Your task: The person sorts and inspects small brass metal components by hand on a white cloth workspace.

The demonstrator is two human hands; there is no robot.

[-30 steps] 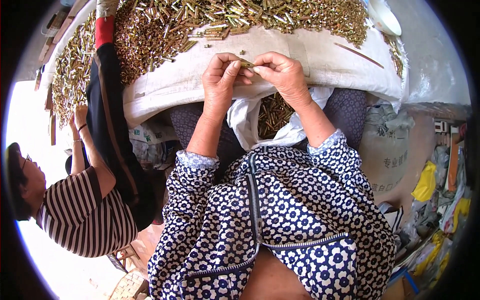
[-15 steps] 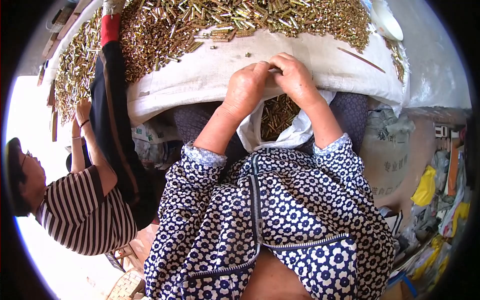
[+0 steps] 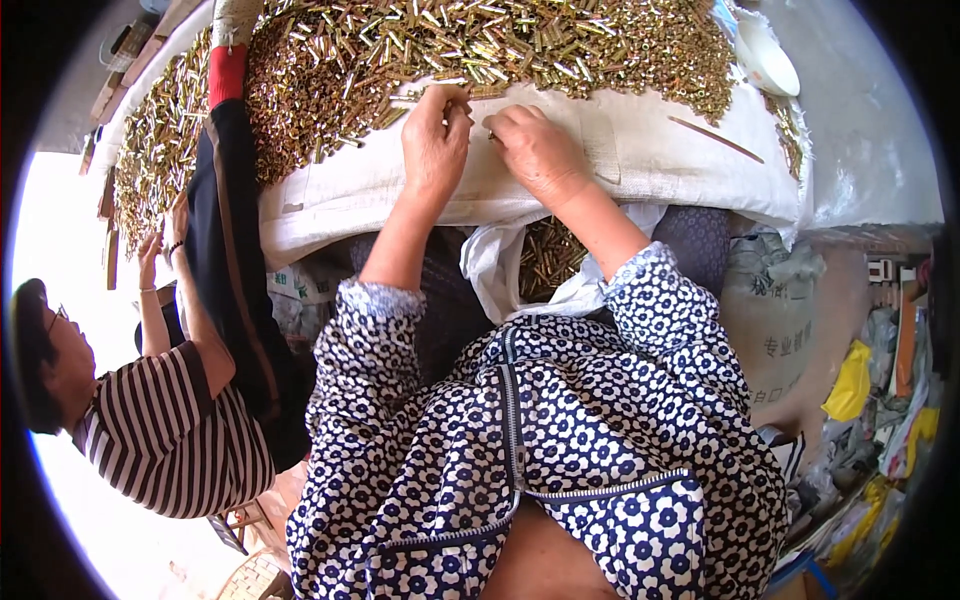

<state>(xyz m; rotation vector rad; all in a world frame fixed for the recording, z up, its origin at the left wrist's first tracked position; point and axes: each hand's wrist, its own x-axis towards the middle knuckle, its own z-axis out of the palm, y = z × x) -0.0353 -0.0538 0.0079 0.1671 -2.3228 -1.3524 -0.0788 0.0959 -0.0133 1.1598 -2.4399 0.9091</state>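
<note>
My left hand [image 3: 437, 145] is over the white cloth [image 3: 390, 190], right at the near edge of a heap of small brass-coloured metal pieces [image 3: 470, 45]. Its fingers curl inward and hide what they hold, if anything. Close by on the right, my right hand [image 3: 540, 155] hovers low over the cloth with thumb and fingers pinched together. A tiny dark bit shows at those fingertips, too small to name. A few longer metal rods [image 3: 415, 97] lie beside my left fingers. Between my legs, a white bag [image 3: 485, 262] holds rod-like metal pieces [image 3: 550, 255].
A co-worker in a striped top [image 3: 175, 430] sits at the left, hands at the heap. One dark-trousered leg [image 3: 230, 200] extends along the table's left side. A thin stick [image 3: 715, 140] and a white bowl [image 3: 768, 60] are at the right. Plastic bags [image 3: 850, 380] crowd the right floor.
My hands, together over the cloth's front edge before, have come apart and moved forward and left towards the heap. Two small loose pieces on the cloth no longer show, my hands now covering that area.
</note>
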